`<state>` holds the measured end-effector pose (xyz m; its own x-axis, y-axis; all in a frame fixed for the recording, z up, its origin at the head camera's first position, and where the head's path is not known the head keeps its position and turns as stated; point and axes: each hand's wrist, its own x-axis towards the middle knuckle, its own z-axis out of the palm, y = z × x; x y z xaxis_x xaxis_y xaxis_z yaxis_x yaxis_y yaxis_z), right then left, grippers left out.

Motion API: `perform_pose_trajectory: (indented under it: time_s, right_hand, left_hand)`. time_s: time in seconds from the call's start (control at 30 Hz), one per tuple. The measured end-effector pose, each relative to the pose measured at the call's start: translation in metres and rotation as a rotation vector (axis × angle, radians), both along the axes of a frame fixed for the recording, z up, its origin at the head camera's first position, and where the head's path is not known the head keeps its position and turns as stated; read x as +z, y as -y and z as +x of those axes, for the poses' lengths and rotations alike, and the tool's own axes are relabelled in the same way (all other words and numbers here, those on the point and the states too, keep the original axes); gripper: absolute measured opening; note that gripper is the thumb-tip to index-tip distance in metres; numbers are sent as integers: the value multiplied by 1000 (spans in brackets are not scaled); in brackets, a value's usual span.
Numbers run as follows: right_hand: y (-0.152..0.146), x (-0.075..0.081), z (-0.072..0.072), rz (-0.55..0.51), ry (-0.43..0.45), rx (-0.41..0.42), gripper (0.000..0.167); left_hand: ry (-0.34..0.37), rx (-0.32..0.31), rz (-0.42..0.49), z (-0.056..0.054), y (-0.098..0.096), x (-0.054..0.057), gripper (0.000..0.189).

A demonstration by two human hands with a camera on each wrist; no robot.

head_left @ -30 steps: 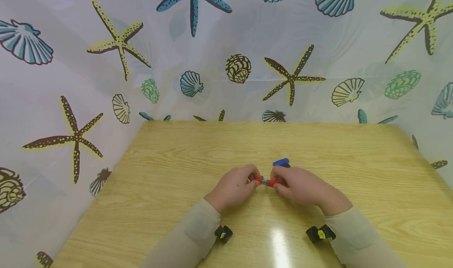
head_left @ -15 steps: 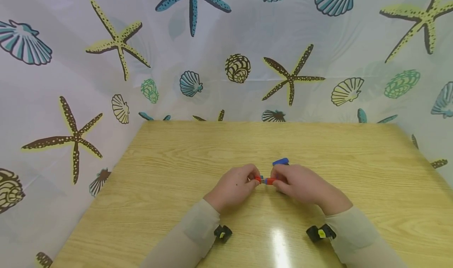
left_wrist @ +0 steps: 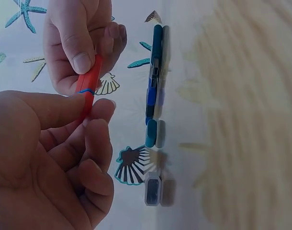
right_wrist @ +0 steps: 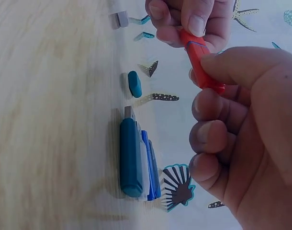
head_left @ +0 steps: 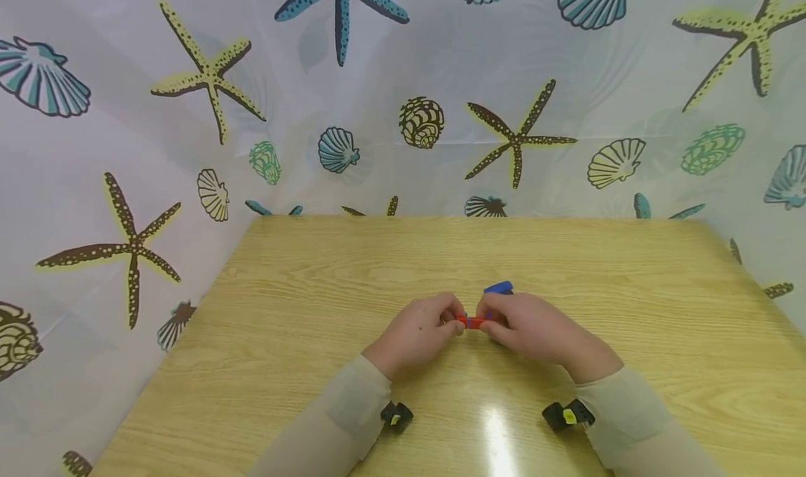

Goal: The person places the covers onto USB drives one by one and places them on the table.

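Note:
A red USB stick [head_left: 475, 322] with its red cap is held between both hands, low over the table. My left hand [head_left: 418, 333] pinches the cap end between thumb and fingers. From the other side my right hand [head_left: 535, 330] pinches the body. In the left wrist view a thin blue line crosses the red USB stick [left_wrist: 90, 79] where cap and body meet. No metal plug shows between them. In the right wrist view a teal USB stick [right_wrist: 131, 158] with a bare metal plug [right_wrist: 129, 112] lies near a loose teal cap [right_wrist: 135, 84].
Slim blue pieces [right_wrist: 148, 167] lie beside the teal stick. Farther off is a small pale cap-like piece [right_wrist: 122, 19], also a translucent piece [left_wrist: 152, 189] in the left wrist view. A blue item [head_left: 499, 287] shows behind my right hand. A shell-patterned cloth [head_left: 378, 169] surrounds the wooden table [head_left: 352, 260].
My right hand has moved slightly left, bringing the red body up against the cap. The metal plug seen between them earlier is now covered. The left hand has stayed nearly still.

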<state>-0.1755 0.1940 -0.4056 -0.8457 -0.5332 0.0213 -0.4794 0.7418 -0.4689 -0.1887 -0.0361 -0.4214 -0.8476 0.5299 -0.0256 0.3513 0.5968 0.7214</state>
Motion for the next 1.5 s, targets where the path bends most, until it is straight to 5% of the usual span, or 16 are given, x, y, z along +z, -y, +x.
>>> perform_pose_trajectory:
  time_s: [0.3, 0.87, 1.3, 1.5]
  right_hand:
    - [2, 0, -1, -22, 11, 6, 5]
    - [3, 8, 0, -127, 5, -2, 4]
    - [-30, -4, -13, -61, 72, -248, 6]
    - [-36, -14, -19, -38, 89, -283, 6]
  left_hand:
    - [23, -32, 13, 1, 2, 0, 4]
    - [5, 33, 82, 3, -2, 6, 4]
    - [21, 60, 66, 3, -3, 4, 7]
    - [17, 48, 67, 3, -2, 2, 9]
